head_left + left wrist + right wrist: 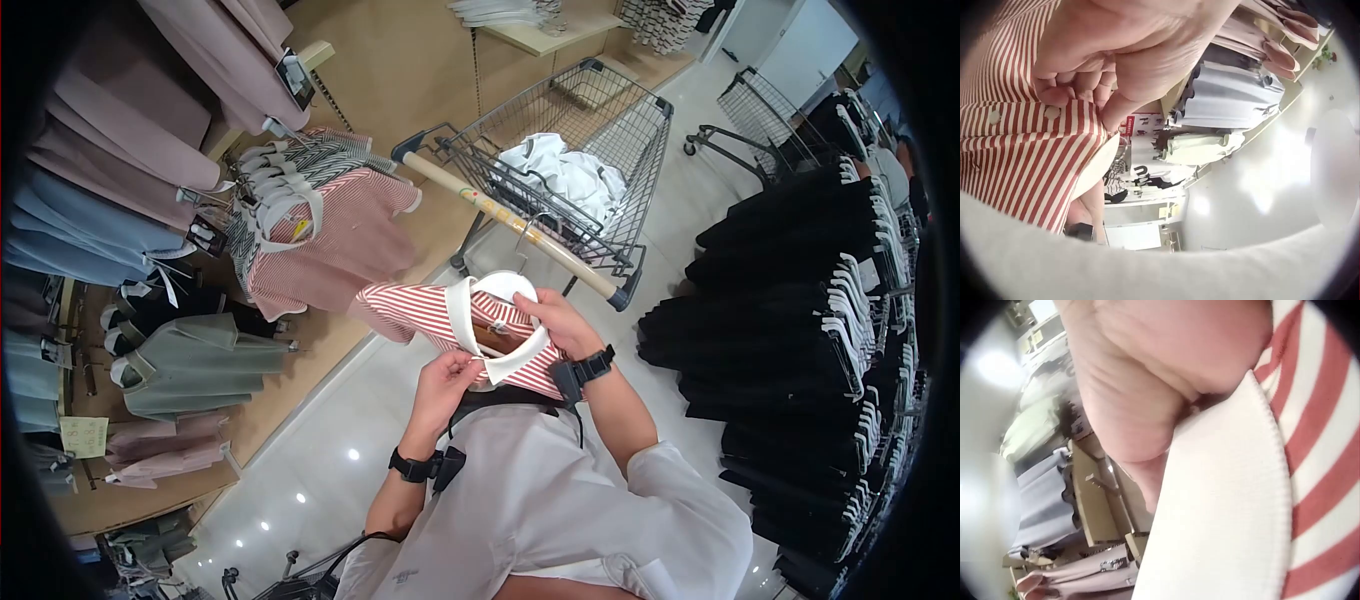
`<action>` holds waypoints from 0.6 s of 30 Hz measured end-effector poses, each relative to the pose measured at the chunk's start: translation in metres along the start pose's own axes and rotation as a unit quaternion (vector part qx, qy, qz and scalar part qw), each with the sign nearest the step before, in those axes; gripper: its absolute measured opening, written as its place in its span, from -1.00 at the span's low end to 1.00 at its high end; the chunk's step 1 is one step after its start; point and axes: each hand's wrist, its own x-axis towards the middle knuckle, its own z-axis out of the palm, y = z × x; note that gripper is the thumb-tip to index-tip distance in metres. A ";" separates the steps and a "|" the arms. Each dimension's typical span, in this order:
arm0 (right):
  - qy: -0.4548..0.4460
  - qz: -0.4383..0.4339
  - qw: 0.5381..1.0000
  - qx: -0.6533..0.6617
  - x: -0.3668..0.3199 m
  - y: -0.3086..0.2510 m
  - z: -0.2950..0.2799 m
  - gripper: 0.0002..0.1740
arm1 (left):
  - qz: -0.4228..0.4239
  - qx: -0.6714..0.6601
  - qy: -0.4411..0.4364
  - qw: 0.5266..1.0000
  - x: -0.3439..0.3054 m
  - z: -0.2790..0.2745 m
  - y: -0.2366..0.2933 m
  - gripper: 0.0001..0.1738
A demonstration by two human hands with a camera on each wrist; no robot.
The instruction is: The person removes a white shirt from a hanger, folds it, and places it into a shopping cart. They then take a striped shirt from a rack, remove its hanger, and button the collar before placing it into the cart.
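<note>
A red-and-white striped shirt (410, 308) with a white collar (460, 312) is held up in front of the body in the head view, a white hanger (505, 284) inside its neck. The left hand (441, 388) pinches the front edge just below the collar; in the left wrist view, the fingers of the left hand (1107, 65) are curled at the buttoned placket (1022, 119). At the other side of the neck, the right hand (563, 324) grips the collar, its thumb inside. The right wrist view has the right hand (1141, 381) against the white collar (1222, 487).
A shopping cart (655, 150) holding white cloth (565, 180) stands ahead. Shirts on hangers (340, 230) and pink garments (130, 90) hang on the left, with a rack of black clothes (770, 300) on the right. Another cart (760, 120) is at the upper right.
</note>
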 end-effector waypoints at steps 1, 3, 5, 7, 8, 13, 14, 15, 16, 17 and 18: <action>0.003 -0.003 1.000 -0.002 0.007 0.006 -0.009 -0.56 | 0.008 0.034 0.006 0.999 0.003 0.003 -0.003 -0.90; -0.039 0.047 0.994 0.094 0.017 0.013 -0.023 -0.57 | 0.018 0.068 0.009 0.997 0.010 0.008 -0.008 -0.90; -0.037 0.049 0.993 0.102 0.024 0.022 -0.036 -0.58 | 0.018 0.113 -0.042 0.993 0.017 0.012 -0.012 -0.91; -0.040 0.057 0.988 0.139 0.033 0.033 -0.047 -0.57 | 0.021 0.113 -0.041 0.993 0.023 0.016 -0.020 -0.91; -0.040 0.055 0.988 0.137 0.035 0.038 -0.051 -0.57 | 0.025 0.109 -0.033 0.993 0.023 0.017 -0.024 -0.91; -0.076 0.040 0.988 0.129 0.037 0.069 -0.058 -0.58 | 0.018 0.144 -0.007 0.989 0.025 0.008 -0.034 -0.93; -0.073 0.041 0.989 0.125 0.036 0.069 -0.058 -0.58 | 0.003 0.126 0.006 0.992 0.025 0.005 -0.038 -0.93; -0.073 0.041 0.989 0.125 0.036 0.068 -0.058 -0.58 | -0.012 0.107 0.018 0.994 0.026 0.004 -0.041 -0.93; -0.059 0.034 0.993 0.097 0.036 0.066 -0.057 -0.58 | -0.012 0.108 0.019 0.994 0.027 0.004 -0.041 -0.93; -0.046 0.027 0.996 0.070 0.035 0.065 -0.055 -0.57 | -0.016 0.120 0.026 0.992 0.029 0.003 -0.041 -0.92; -0.047 0.027 0.996 0.071 0.034 0.064 -0.054 -0.57 | -0.021 0.131 0.033 0.991 0.029 0.002 -0.040 -0.91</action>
